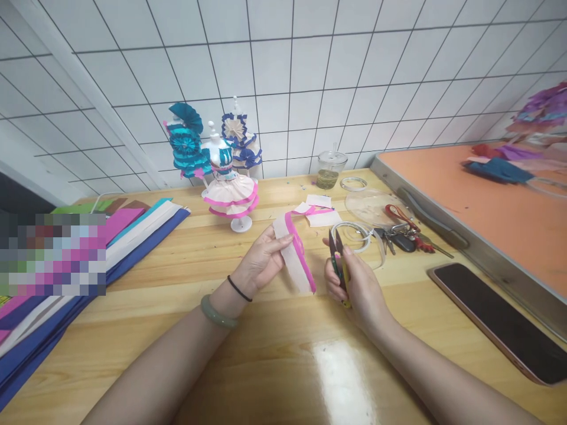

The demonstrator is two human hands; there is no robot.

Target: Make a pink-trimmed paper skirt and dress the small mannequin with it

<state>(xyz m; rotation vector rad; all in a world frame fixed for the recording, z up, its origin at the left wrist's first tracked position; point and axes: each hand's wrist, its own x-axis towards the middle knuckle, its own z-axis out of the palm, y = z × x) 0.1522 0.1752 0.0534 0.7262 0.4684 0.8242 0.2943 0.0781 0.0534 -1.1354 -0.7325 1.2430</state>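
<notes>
Between its thumb and fingers my left hand (264, 258) pinches a white paper strip (290, 262) with a bright pink edge, which hangs down toward the table. My right hand (354, 282) is wrapped round small scissors (339, 260), their blades pointing up and slightly apart, just right of the strip. Behind the strip, white paper pieces (323, 219), some edged in pink, lie on the table. A small dress form (230, 192) with a white, pink-trimmed paper skirt stands beyond my left hand.
Two more decorated forms stand behind, one teal (185, 144). Folded coloured paper (133, 251) lies left. Tape rolls (353, 184), a glass cup (328, 171), keys (403, 241) and a phone (500, 319) are right, beside a raised orange surface (487, 206).
</notes>
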